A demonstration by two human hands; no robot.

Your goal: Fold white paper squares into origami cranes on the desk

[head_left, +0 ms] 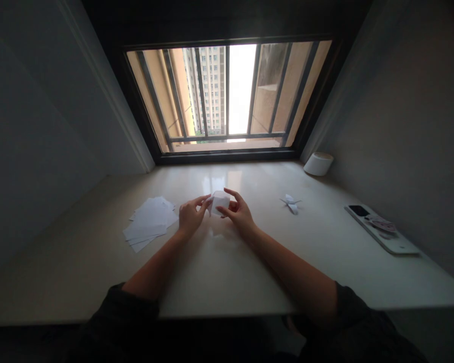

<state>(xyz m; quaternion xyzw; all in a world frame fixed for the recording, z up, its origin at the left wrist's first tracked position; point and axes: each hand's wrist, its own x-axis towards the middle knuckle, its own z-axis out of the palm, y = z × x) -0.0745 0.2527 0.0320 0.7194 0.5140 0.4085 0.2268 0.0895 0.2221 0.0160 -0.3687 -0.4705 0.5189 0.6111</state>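
Between my hands, a little above the white tabletop [227, 272], is a small folded sheet of white paper [220, 199]. My left hand [191, 214] pinches its left edge between thumb and fingers. On the right side my right hand [239, 210] grips it, thumb on the near face, index finger stretched along the top and other fingers behind. Part of the sheet is hidden by the fingers. To the left of my left hand lies a loose, fanned pile of white paper sheets [149, 222]. A folded paper crane [290, 203] sits to the right of my right hand.
Farther right lies a pale phone [397, 244] with a dark camera block and something round on its back. A white cylindrical object [318, 164] stands at the back right by the wall. Behind the table is a dark-framed window [227, 157] with bars outside.
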